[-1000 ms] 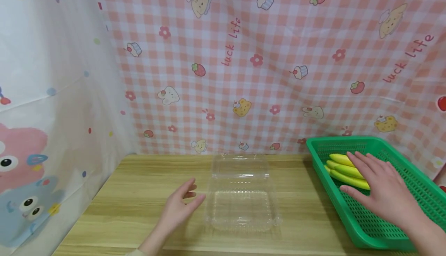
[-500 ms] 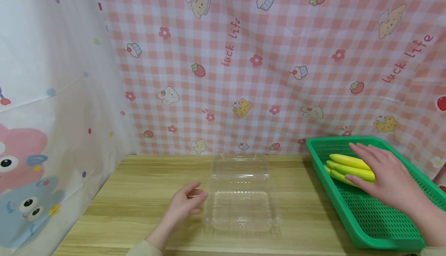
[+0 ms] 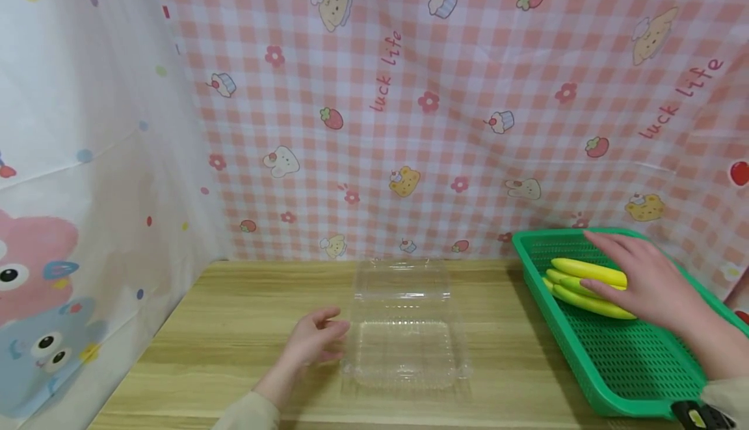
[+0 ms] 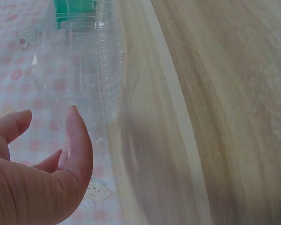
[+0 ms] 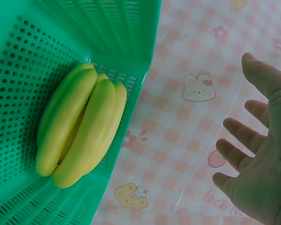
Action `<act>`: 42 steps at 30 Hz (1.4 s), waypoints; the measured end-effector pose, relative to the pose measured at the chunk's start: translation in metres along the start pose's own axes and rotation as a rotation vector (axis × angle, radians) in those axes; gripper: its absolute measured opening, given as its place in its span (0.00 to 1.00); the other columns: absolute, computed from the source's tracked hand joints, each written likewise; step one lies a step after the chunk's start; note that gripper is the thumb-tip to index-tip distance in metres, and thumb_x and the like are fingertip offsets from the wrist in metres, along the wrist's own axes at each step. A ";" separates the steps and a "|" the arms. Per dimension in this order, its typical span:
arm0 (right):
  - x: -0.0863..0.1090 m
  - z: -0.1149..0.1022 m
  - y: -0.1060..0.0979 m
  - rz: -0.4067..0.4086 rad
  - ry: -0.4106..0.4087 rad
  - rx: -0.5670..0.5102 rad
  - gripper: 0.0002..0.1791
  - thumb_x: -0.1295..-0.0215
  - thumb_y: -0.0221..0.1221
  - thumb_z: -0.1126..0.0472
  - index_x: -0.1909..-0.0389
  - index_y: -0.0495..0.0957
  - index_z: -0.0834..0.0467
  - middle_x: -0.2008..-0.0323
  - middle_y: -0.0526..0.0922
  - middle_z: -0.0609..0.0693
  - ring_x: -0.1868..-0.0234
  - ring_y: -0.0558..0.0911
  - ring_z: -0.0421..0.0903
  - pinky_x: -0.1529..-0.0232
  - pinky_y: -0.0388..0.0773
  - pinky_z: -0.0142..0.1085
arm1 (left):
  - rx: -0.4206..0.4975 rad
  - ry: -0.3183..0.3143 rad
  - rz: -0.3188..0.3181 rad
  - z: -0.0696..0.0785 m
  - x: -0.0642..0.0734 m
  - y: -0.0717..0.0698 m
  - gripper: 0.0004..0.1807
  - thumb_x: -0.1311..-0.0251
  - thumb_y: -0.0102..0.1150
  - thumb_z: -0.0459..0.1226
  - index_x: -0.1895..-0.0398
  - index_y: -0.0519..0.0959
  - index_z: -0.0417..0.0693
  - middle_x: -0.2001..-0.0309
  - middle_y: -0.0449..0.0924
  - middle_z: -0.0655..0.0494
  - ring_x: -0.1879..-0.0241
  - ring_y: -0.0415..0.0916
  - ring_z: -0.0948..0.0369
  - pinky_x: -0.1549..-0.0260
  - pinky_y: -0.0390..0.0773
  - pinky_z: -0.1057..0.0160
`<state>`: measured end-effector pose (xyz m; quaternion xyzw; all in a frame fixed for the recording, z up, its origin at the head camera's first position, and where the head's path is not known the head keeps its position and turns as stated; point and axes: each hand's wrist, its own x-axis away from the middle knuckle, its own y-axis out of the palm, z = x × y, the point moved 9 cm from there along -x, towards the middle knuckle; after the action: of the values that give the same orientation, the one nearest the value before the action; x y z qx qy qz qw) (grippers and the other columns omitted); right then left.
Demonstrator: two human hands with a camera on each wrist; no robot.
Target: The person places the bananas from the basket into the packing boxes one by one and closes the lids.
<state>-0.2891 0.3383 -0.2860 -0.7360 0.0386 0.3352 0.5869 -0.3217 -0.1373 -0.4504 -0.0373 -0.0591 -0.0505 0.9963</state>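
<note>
A bunch of yellow-green bananas lies at the far end of the green plastic basket. Over that bunch hovers my right hand, its fingers spread and nothing between them; the right wrist view shows the hand apart from the bananas. A clear plastic clamshell box stands with its lid raised back on the wooden table. My left hand is just left of the box, fingers loosely bent and holding nothing. In the left wrist view, its fingertips reach toward the clear box.
The wooden table ends at a pink checked cloth hung behind it. A white patterned curtain hangs at the left. The basket's raised walls surround the bananas at the right.
My right hand has moved up and back above the bananas, uncovering more of them. My left hand has shifted slightly right and downward beside the box.
</note>
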 end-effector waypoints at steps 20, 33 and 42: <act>-0.012 0.040 0.027 -0.155 0.020 0.056 0.44 0.45 0.72 0.48 0.30 0.64 0.59 0.41 0.71 0.68 0.45 0.69 0.70 0.52 0.68 0.68 | -0.022 -0.047 -0.050 -0.014 -0.010 0.004 0.27 0.38 0.60 0.29 0.36 0.69 0.30 0.65 0.75 0.51 0.74 0.74 0.63 0.78 0.83 0.68; -0.012 0.063 0.053 -0.272 0.058 0.086 0.46 0.45 0.71 0.44 0.31 0.64 0.62 0.40 0.70 0.71 0.43 0.67 0.72 0.44 0.63 0.69 | -0.026 -0.062 -0.035 -0.015 -0.011 0.004 0.25 0.39 0.60 0.28 0.37 0.71 0.32 0.66 0.74 0.51 0.74 0.74 0.62 0.78 0.83 0.67; -0.008 0.072 0.074 -0.352 0.096 0.083 0.49 0.44 0.69 0.41 0.28 0.61 0.61 0.36 0.66 0.72 0.40 0.64 0.74 0.42 0.59 0.71 | -0.028 -0.057 -0.035 -0.014 -0.010 0.005 0.25 0.39 0.60 0.28 0.38 0.72 0.33 0.66 0.73 0.50 0.74 0.74 0.62 0.78 0.83 0.66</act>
<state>-0.3608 0.3772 -0.3501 -0.7218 -0.0489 0.1900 0.6637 -0.3299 -0.1329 -0.4657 -0.0518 -0.0875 -0.0677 0.9925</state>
